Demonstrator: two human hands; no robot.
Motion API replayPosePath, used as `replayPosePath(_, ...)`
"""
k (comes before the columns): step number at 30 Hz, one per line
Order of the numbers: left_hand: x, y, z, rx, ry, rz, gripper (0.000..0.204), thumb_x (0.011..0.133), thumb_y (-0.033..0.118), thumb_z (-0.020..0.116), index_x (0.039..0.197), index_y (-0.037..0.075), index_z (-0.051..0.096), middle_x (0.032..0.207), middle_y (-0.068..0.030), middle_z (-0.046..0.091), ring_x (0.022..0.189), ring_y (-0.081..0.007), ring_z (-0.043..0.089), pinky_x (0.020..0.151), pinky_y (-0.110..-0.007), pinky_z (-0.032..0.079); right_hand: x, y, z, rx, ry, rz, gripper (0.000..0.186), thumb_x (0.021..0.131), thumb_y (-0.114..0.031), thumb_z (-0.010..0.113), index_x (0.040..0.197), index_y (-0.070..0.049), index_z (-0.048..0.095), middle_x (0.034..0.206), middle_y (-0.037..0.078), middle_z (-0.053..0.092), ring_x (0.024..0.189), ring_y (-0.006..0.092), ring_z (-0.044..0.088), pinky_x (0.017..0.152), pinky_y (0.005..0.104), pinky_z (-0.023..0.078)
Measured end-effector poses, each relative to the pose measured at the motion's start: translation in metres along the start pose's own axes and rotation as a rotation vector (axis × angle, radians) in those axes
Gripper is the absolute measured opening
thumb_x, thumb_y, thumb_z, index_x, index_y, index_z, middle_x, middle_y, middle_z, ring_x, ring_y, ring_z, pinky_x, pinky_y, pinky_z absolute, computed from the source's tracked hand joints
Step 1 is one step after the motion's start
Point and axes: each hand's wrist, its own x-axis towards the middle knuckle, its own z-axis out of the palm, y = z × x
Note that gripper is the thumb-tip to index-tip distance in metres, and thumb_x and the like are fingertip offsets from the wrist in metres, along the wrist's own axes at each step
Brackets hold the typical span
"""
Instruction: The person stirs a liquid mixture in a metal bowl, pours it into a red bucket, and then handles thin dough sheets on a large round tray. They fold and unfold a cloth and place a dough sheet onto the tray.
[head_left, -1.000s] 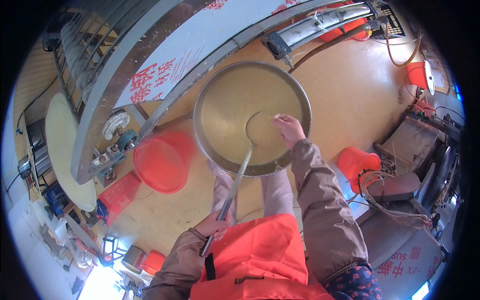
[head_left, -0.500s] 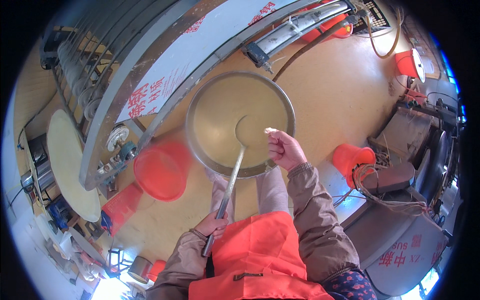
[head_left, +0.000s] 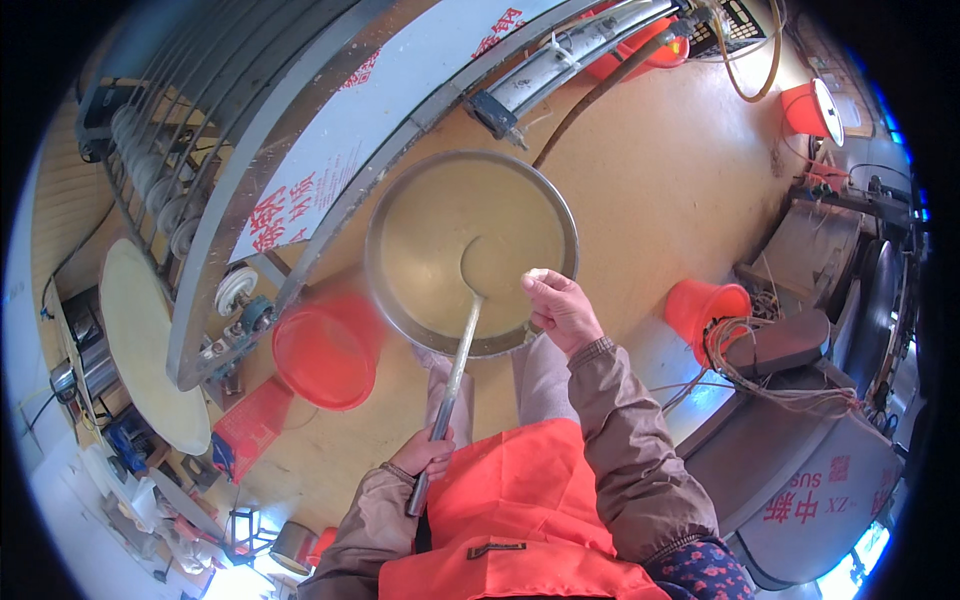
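Note:
A large steel bowl [head_left: 390,200] of pale yellow liquid stands in front of my legs. My left hand [head_left: 430,458] is closed round a long metal ladle handle [head_left: 462,355]; the ladle's head is mostly submerged in the liquid. Over the bowl's right part, my right hand [head_left: 560,310] is pinched, with a small pale bit at its fingertips that I cannot make out.
A metal machine [head_left: 226,180] with rollers curves along the left and top. Red buckets sit at left [head_left: 325,355], right [head_left: 700,310] and upper right [head_left: 805,105]. A dark machine [head_left: 780,450] with hoses fills the lower right. A pale disc [head_left: 150,345] is at far left.
The bowl and surroundings have shifted in the view. My pinched right hand has moved slightly toward my body relative to the bowl. My left hand keeps its hold on the ladle.

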Motion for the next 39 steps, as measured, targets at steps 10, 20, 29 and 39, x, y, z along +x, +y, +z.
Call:
replayPosePath(10, -0.001, 0.002, 0.003, 0.003, 0.006, 0.010, 0.017, 0.086, 0.010, 0.057, 0.089, 0.013, 0.041, 0.058, 0.0025, 0.037, 0.038, -0.0077, 0.035, 0.035, -0.025, 0.031, -0.016, -0.002, 0.005, 0.073, -0.043, 0.000, 0.013, 0.088, -0.015, 0.061, 0.098, -0.006, 0.061, 0.060, -0.010, 0.035, 0.047, 0.0020, 0.027, 0.042, 0.0200, 0.023)
replayPosePath(20, -0.003, 0.004, 0.010, 0.000, 0.026, 0.004, 0.016, 0.086, 0.010, 0.057, 0.087, 0.013, 0.042, 0.056, 0.0029, 0.035, 0.037, -0.0081, 0.034, 0.034, -0.024, 0.030, -0.033, -0.005, 0.001, 0.408, -0.262, 0.116, 0.038, 0.093, -0.026, 0.046, 0.118, 0.002, 0.054, 0.072, -0.005, 0.036, 0.050, 0.0034, 0.028, 0.046, 0.0187, 0.026)
replayPosePath(29, -0.001, 0.002, 0.011, -0.008, 0.001, 0.012, 0.016, 0.086, 0.010, 0.057, 0.089, 0.013, 0.041, 0.056, 0.0031, 0.035, 0.038, -0.0078, 0.034, 0.034, -0.025, 0.032, -0.037, -0.002, -0.009, 0.452, -0.296, 0.127, 0.036, 0.094, -0.029, 0.050, 0.119, -0.002, 0.053, 0.072, -0.006, 0.036, 0.051, 0.0031, 0.028, 0.046, 0.0191, 0.025)
replayPosePath(39, 0.000, -0.001, 0.008, -0.068, -0.051, 0.029, 0.013, 0.088, 0.010, 0.055, 0.090, 0.012, 0.043, 0.059, 0.0029, 0.037, 0.038, -0.0075, 0.034, 0.034, -0.024, 0.032, -0.029, -0.038, -0.070, 0.296, 0.222, -0.289, 0.035, 0.087, -0.007, 0.055, 0.122, -0.008, 0.050, 0.062, -0.007, 0.037, 0.048, 0.0036, 0.031, 0.044, 0.0186, 0.027)
